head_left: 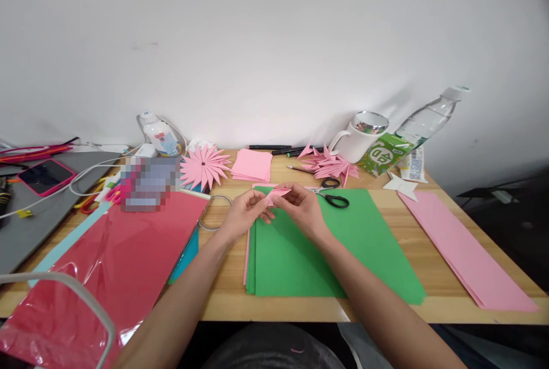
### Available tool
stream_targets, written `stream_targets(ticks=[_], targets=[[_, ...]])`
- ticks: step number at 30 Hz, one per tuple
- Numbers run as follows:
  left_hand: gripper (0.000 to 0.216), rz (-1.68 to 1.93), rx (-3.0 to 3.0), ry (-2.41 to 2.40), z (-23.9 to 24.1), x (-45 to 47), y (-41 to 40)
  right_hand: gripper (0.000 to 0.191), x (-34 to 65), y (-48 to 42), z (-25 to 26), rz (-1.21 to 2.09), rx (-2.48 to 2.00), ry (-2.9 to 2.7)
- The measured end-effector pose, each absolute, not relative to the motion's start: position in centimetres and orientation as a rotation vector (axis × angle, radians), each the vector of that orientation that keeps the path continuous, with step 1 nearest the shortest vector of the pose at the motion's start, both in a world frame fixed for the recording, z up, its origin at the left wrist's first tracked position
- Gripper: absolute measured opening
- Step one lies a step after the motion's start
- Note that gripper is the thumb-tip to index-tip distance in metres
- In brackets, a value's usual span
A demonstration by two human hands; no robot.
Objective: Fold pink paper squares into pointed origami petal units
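Between my two hands is a small folded piece of pink paper (278, 193), held above a stack of green paper sheets (326, 254). My left hand (250, 207) pinches its left end, and the fingers of my right hand (300, 207) grip it from the right. Just right of my right hand lies a pair of scissors (337, 202) with black handles, its blades partly hidden. Behind the hands are a stack of pink paper squares (251, 165), a pink pointed paper wheel (204, 165) and a pile of folded pink pieces (330, 164).
A white mug (358, 139), a green carton (385, 154) and a clear bottle (429, 117) stand at the back right. Long pink sheets (463, 254) lie at the right edge. On the left are red paper in plastic (124, 254), a phone (47, 177) and a white bottle (158, 134).
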State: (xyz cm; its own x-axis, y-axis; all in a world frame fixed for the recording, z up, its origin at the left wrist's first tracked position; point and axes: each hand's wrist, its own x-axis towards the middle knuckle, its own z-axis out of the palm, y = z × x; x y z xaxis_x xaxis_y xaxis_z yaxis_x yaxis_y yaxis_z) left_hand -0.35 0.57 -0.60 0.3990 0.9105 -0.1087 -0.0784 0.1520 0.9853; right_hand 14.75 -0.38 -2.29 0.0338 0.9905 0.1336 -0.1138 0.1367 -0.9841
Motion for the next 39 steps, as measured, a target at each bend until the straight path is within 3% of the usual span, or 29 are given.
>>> stream_targets(ticks=[21, 27, 36, 39], targets=[[0.025, 0.851, 0.912, 0.784, -0.1, -0.8, 0.8, 0.015, 15.0, -0.7, -1.9, 0.76, -1.032, -1.507], [0.025, 0.777, 0.902, 0.691, -0.4, -1.1, 0.9, 0.017, 14.9, -1.1, -1.6, 0.489, -1.031, -1.661], [0.027, 0.864, 0.931, 0.722, -0.8, -1.5, 1.3, 0.028, 14.8, -1.7, -0.7, 0.49, -1.005, -1.686], [0.026, 0.909, 0.919, 0.728, -0.8, -1.6, 1.4, 0.023, 14.8, -1.8, -0.4, 0.502, -1.024, -1.642]])
